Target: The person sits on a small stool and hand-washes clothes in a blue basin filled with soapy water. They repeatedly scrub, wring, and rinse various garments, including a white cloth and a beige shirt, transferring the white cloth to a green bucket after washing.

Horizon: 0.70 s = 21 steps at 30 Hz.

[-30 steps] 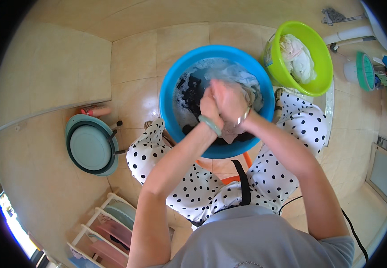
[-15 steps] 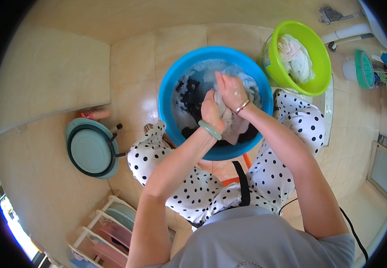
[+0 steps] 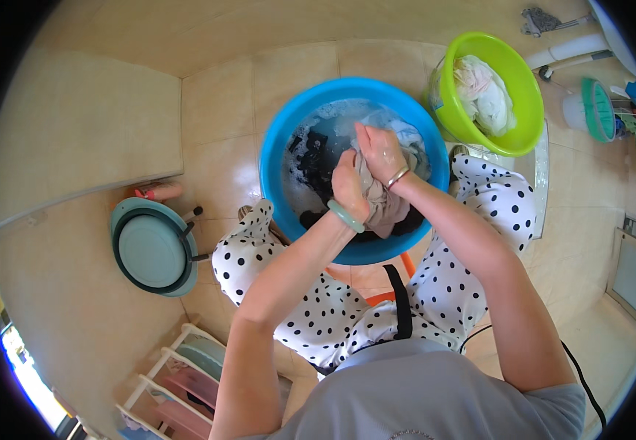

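A round blue basin of sudsy water stands between my knees. Inside it my left hand and my right hand are both closed on a wet beige cloth, close together near the basin's middle. The cloth hangs in folds between and below the hands. Dark clothes soak at the left of the basin, and more dark fabric lies under the cloth. A pale blue and white garment shows beyond my right hand. My fingertips are partly hidden.
A lime green bucket holding white laundry stands at the far right. Teal folding basins lean against the left wall. A white rack with pink and green basins is at the lower left. A small lined bin sits further right.
Both hands have shifted slightly within the basin, keeping their hold on the beige cloth. The cloth now looks more bunched, with fuller folds below the hands.
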Motion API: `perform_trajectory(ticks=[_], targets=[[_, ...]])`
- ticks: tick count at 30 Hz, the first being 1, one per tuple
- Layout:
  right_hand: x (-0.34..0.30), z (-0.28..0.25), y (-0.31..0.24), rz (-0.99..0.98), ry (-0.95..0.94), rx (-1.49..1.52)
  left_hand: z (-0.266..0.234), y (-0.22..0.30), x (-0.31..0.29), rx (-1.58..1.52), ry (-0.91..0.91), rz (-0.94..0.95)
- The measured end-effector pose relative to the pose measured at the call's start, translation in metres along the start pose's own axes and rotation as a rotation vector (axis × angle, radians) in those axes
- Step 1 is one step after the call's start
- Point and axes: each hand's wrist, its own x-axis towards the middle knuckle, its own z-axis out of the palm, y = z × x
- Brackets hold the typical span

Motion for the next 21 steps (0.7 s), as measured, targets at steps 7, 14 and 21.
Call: perform_trajectory(ticks=[7,14,21], targets=[[-0.05,0.014,-0.083,-0.385,0.033,0.036,-0.07,0.022,0.049,-0.224,-0.699,-0.035],[-0.005,0.002,0.006,-0.15,0.026,-0.16,-0.006,0.005,0.009,-0.031,-0.028,-0.035],[-0.047,0.014,-0.074,-0.289,0.018,0.057,-0.079,0.034,0.046,-0.079,-0.617,0.085]])
